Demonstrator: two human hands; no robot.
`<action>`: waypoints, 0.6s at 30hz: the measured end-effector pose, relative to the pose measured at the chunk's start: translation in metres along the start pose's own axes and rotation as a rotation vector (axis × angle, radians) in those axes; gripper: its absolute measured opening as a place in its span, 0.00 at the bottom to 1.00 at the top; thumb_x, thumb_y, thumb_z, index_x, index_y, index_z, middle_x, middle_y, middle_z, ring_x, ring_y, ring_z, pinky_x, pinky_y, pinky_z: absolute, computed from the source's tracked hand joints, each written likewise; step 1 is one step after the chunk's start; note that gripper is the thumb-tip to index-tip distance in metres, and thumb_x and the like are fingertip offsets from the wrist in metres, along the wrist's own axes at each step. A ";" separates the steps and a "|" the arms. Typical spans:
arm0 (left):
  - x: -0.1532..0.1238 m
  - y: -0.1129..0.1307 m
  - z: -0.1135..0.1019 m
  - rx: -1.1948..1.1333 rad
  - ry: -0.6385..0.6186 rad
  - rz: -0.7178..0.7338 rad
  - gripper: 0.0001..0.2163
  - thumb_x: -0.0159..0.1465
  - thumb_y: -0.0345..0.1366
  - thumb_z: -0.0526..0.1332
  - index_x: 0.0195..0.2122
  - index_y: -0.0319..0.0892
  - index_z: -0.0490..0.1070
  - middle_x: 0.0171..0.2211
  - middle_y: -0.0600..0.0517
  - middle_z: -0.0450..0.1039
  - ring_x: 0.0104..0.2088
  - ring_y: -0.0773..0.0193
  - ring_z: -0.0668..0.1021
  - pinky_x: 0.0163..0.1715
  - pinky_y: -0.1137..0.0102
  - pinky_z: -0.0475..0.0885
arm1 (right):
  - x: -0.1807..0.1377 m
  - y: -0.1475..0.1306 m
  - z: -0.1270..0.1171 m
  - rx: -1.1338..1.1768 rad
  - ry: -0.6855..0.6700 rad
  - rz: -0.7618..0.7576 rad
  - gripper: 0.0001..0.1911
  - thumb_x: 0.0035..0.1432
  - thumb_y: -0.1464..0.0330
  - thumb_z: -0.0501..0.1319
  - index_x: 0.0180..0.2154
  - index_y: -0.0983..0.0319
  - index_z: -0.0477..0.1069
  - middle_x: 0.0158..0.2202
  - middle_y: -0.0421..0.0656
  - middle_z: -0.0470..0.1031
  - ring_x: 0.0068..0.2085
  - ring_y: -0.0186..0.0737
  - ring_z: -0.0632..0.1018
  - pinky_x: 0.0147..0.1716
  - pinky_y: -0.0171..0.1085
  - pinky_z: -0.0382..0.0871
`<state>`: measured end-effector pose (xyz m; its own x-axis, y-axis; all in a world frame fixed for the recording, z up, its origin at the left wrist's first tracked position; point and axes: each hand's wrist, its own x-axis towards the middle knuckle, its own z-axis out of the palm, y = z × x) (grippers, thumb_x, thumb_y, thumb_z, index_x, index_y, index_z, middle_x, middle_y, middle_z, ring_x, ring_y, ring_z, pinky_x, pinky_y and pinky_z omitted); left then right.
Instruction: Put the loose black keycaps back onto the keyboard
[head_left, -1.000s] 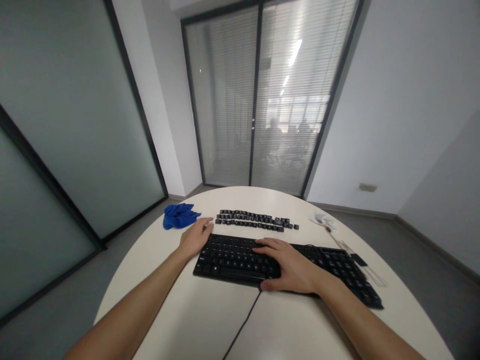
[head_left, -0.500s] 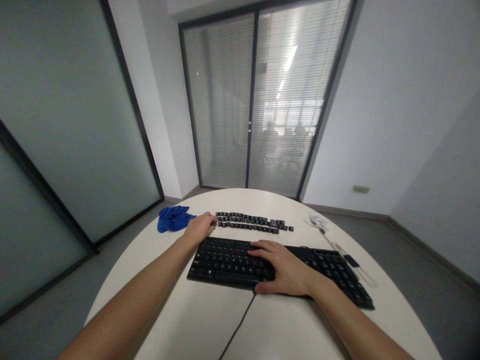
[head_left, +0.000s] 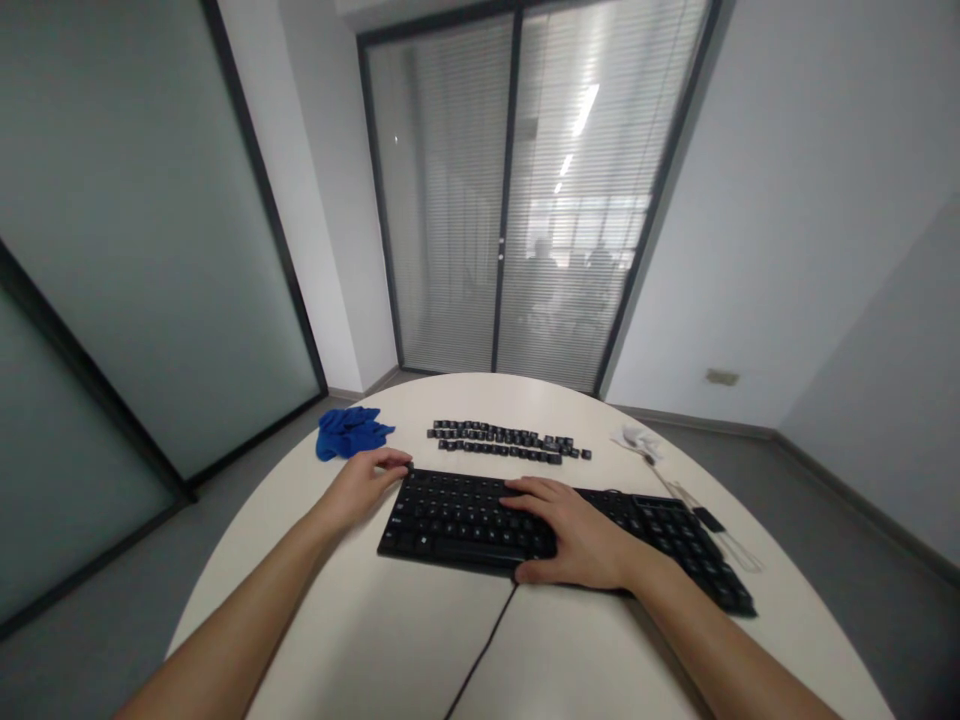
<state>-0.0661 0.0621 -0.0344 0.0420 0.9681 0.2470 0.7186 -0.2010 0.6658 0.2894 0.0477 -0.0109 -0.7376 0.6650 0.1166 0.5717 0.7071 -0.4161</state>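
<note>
Head view: drawn nearer, left hand (head_left: 361,487), from loose keycaps (head_left: 501,436) beyond both hands; one dark keycap (head_left: 409,466), apparently pinched at its fingertips, could be dropped if grip is loosened; right hand (head_left: 576,535), spread; keyboard (head_left: 465,522), partly covered beneath it

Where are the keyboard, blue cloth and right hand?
Keyboard (head_left: 465,518): head view, on the keys left of the right hand (head_left: 566,535).
Blue cloth (head_left: 352,434): head view, middle of the crumpled heap.
Right hand: head view, point given above, middle of the back of the hand.
</note>
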 end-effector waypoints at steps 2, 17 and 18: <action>-0.009 0.000 -0.006 -0.174 -0.122 -0.009 0.16 0.61 0.44 0.63 0.44 0.41 0.80 0.43 0.45 0.82 0.44 0.52 0.81 0.49 0.60 0.73 | 0.000 0.001 0.001 -0.007 0.007 -0.003 0.47 0.45 0.42 0.69 0.62 0.57 0.68 0.68 0.50 0.61 0.66 0.60 0.63 0.65 0.56 0.54; -0.011 -0.005 -0.016 -0.222 -0.316 0.012 0.13 0.59 0.44 0.64 0.41 0.44 0.81 0.42 0.48 0.82 0.43 0.54 0.80 0.49 0.62 0.73 | 0.001 0.002 0.002 0.010 0.007 0.007 0.45 0.46 0.43 0.69 0.62 0.55 0.68 0.68 0.49 0.61 0.66 0.61 0.62 0.65 0.58 0.54; -0.012 -0.006 -0.016 -0.222 -0.315 0.021 0.13 0.59 0.44 0.64 0.41 0.45 0.81 0.42 0.48 0.82 0.43 0.54 0.80 0.48 0.62 0.73 | 0.001 0.003 0.002 0.006 0.008 0.006 0.45 0.46 0.43 0.69 0.62 0.55 0.68 0.68 0.49 0.61 0.66 0.61 0.62 0.65 0.58 0.54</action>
<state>-0.0817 0.0499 -0.0302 0.2914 0.9549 0.0570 0.5486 -0.2156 0.8078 0.2892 0.0497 -0.0138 -0.7316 0.6708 0.1214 0.5736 0.7020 -0.4222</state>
